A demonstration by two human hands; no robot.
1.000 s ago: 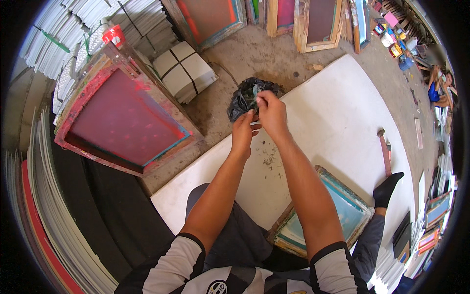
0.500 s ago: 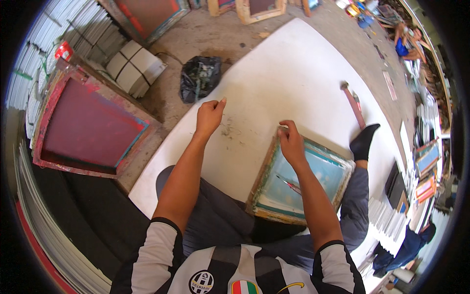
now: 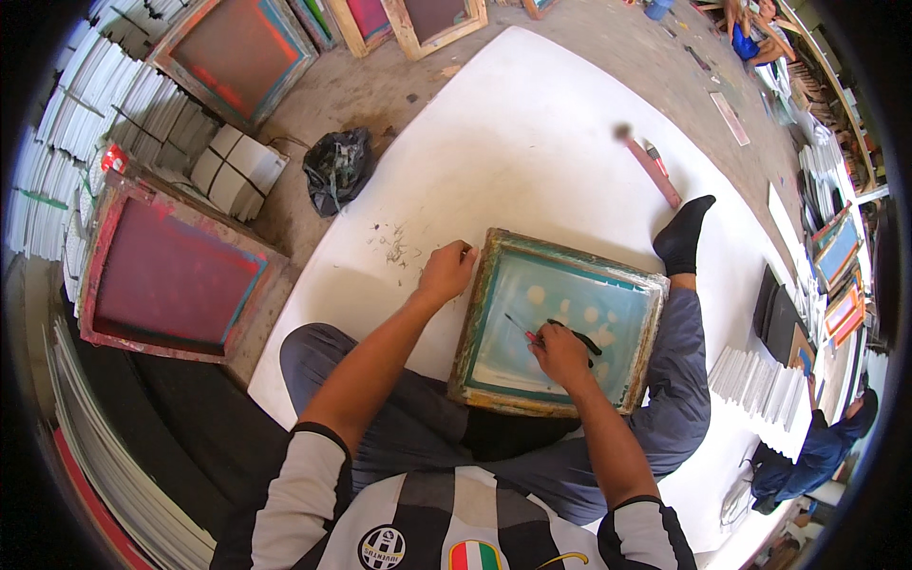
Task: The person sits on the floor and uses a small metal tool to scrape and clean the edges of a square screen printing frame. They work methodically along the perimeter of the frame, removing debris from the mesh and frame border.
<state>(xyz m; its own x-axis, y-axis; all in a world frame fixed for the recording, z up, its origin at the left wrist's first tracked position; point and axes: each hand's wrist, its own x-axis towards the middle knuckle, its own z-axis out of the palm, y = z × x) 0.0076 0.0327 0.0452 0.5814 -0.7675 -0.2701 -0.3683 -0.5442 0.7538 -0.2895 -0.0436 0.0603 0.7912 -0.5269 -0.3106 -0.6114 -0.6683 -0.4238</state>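
A screen-printing frame [image 3: 472,332] with a worn wooden border and pale blue mesh lies across my lap and the white board. My right hand [image 3: 562,359] is over the mesh, fingers closed on a slim red-handled tool [image 3: 528,334] with a thin pointed tip. Black curved handles [image 3: 581,340] show beside that hand; whether they belong to the same tool I cannot tell. My left hand [image 3: 446,274] is by the frame's left edge with its fingers curled in. Anything inside those fingers is hidden.
Small dark scraps [image 3: 393,247] are scattered on the white board [image 3: 475,133]. A hammer [image 3: 654,174] lies near my black-socked foot [image 3: 682,233]. Left stands a maroon screen frame [image 3: 171,271]; a black plastic bag [image 3: 337,169] sits beyond the board. A person in dark clothes [image 3: 819,454] is at far right.
My right hand has come down from the frame's upper edge onto the red-handled tool. My left hand has moved right and nearer, to the frame's left edge. The view has shifted.
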